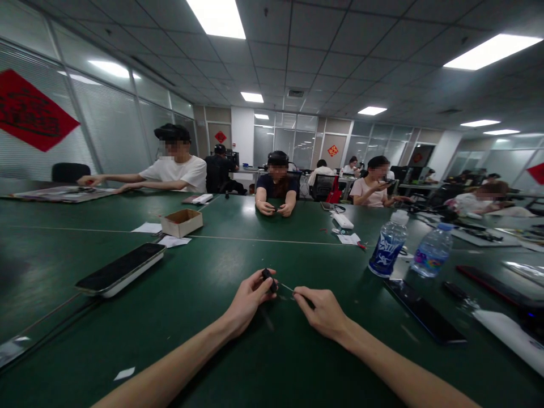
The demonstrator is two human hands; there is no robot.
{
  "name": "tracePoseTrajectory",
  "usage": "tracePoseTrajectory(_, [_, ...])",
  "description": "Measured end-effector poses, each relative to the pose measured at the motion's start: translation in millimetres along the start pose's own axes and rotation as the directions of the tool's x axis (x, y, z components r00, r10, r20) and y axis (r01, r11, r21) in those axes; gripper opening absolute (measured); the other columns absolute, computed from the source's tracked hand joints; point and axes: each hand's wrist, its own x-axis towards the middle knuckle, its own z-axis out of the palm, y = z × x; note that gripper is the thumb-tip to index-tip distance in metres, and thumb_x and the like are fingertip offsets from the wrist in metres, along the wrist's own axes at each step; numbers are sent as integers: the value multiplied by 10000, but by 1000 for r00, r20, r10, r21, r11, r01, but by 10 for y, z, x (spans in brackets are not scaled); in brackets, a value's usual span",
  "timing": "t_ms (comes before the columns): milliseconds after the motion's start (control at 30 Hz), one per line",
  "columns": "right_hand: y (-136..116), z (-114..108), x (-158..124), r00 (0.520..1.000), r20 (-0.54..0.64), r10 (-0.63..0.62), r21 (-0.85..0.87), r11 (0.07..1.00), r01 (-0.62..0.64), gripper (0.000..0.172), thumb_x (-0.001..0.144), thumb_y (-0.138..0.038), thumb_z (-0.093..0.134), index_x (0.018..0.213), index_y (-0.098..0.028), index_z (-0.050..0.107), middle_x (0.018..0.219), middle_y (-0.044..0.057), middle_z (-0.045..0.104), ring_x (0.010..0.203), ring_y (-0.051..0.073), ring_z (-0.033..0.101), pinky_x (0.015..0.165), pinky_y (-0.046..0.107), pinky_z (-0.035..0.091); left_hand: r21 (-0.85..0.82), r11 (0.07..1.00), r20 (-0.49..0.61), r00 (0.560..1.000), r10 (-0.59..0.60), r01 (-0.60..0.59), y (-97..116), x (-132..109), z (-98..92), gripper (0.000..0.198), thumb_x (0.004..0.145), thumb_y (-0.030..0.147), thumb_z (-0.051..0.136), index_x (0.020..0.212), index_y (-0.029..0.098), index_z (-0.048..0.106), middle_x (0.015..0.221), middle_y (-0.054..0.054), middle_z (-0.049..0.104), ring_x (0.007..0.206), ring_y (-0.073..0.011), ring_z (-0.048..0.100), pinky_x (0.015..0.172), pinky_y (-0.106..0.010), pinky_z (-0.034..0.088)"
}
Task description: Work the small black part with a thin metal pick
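Note:
Both my hands rest over the green table point(238, 351) at the near middle. My left hand point(249, 300) is closed, pinching a small black object point(269, 279) between thumb and fingers. My right hand point(323, 310) is closed on a thin metal tool point(289, 289) whose tip points left and reaches the black object. The two hands are a few centimetres apart.
A phone on a white power bank point(121, 270) lies to the left, a small cardboard box point(182, 222) and paper slips behind it. Two water bottles point(389, 243) stand at right, with dark phones point(425, 311) nearby. Several other people sit along the far side.

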Motion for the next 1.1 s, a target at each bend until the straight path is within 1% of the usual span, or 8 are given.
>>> tracePoseTrajectory(233, [-10, -10, -9, 1000, 11, 8, -10, 1000, -8, 262, 977, -343, 369, 1033, -223, 594, 806, 12, 640, 660, 135, 596, 634, 242, 457, 14, 1000, 12, 1000, -19, 19, 12, 4, -11, 374, 838, 392, 581, 1151, 188, 556, 1047, -102, 559, 988, -215, 547, 845, -346, 479])
tracePoseTrajectory(467, [-30, -34, -10, 1000, 13, 8, -52, 999, -7, 252, 978, -332, 370, 1037, -215, 586, 802, 7, 633, 646, 121, 586, 608, 222, 447, 9, 1000, 3, 1000, -21, 21, 18, -3, -13, 406, 818, 405, 603, 1153, 179, 564, 1035, -108, 561, 977, -218, 546, 837, -348, 477])
tracePoseTrajectory(700, [-14, -18, -5, 1000, 13, 7, -110, 994, -5, 253, 976, -327, 374, 1044, -202, 583, 794, 11, 628, 657, 124, 587, 626, 221, 445, 20, 1000, -10, 1000, -13, 13, -10, 23, -24, 406, 812, 410, 608, 1145, 181, 565, 1035, -104, 564, 982, -217, 548, 843, -353, 480])
tracePoseTrajectory(867, [-23, -25, -8, 1000, 21, 4, -94, 996, -2, 265, 983, -327, 352, 1044, -209, 581, 797, 5, 628, 646, 118, 586, 610, 217, 441, 23, 1000, -2, 1000, -13, 13, -23, 23, -35, 401, 826, 410, 589, 1160, 190, 557, 1063, -108, 558, 1020, -230, 540, 865, -366, 473])
tracePoseTrajectory(1100, [-17, -15, -6, 999, 36, -3, -64, 998, 5, 242, 983, -310, 363, 1036, -212, 578, 809, -3, 627, 646, 105, 581, 601, 201, 434, 17, 1000, -12, 1000, -15, 16, -43, 35, -48, 433, 809, 424, 607, 1174, 197, 557, 1053, -107, 577, 1014, -233, 545, 853, -357, 473])
